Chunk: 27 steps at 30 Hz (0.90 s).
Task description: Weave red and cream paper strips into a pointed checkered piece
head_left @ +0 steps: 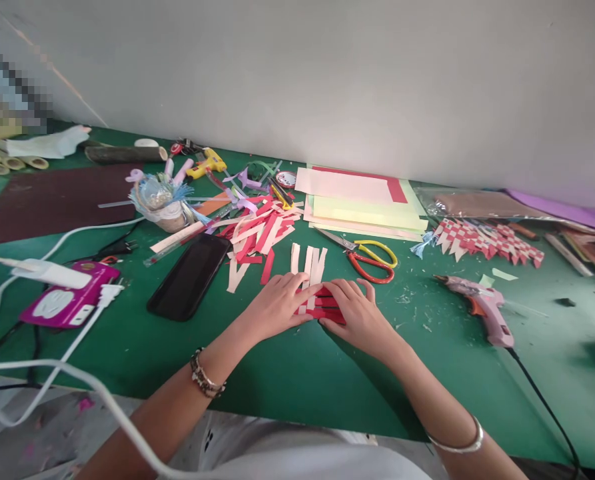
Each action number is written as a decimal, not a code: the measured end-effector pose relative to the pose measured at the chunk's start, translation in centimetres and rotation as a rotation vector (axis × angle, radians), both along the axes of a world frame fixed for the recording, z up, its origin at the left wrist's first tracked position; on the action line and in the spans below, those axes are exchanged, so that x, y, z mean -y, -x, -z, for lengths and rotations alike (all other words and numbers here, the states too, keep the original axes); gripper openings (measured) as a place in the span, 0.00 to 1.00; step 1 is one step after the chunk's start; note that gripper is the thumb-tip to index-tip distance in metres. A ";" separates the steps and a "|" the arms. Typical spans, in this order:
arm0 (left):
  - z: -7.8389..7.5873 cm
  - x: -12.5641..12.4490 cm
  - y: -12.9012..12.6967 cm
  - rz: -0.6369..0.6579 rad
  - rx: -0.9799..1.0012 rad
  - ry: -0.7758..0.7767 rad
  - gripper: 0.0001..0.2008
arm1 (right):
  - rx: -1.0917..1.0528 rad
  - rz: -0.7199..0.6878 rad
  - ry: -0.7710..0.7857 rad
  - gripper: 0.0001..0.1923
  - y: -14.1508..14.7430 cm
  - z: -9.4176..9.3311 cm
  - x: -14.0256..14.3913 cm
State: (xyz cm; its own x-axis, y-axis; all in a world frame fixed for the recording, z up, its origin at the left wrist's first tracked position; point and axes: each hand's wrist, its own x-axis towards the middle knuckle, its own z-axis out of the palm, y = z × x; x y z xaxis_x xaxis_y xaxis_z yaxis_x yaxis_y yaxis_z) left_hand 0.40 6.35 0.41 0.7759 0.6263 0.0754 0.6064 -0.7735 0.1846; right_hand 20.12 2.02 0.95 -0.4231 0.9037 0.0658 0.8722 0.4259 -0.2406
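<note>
My left hand [277, 303] and my right hand [360, 313] rest side by side on a small weave of red and cream paper strips [322, 300] lying flat on the green table [287, 373]. Fingertips of both hands press on the strips, and several cream strip ends [308, 261] stick out beyond them. The weave is mostly hidden under my fingers. A pile of loose red and cream strips [257, 237] lies just beyond my left hand.
A black phone [190, 275] lies left of my hands. Scissors [370, 257] with red and yellow handles, stacked paper sheets [362, 203], a finished checkered weave [487, 240] and a pink glue gun [482, 303] sit to the right. A magenta power strip [70, 300] with white cables is at left.
</note>
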 end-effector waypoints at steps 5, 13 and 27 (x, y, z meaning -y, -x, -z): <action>0.2 0.0 -0.2 -0.018 -0.041 -0.020 0.23 | 0.028 -0.019 0.011 0.20 0.1 -0.2 0.1; -0.5 0.2 0.3 -0.087 0.009 -0.054 0.20 | 0.070 -0.029 -0.041 0.18 0.0 0.0 0.8; 0.5 2.3 0.5 -0.332 0.142 0.029 0.19 | 0.054 -0.020 -0.034 0.19 0.0 0.4 0.9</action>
State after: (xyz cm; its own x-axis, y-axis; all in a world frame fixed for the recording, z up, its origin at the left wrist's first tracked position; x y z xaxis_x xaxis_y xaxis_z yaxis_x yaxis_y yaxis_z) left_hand -0.13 4.09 -0.12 0.5134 0.8456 0.1462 0.7902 -0.5322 0.3039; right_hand 20.08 1.11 0.60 -0.4445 0.8928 0.0729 0.8749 0.4501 -0.1787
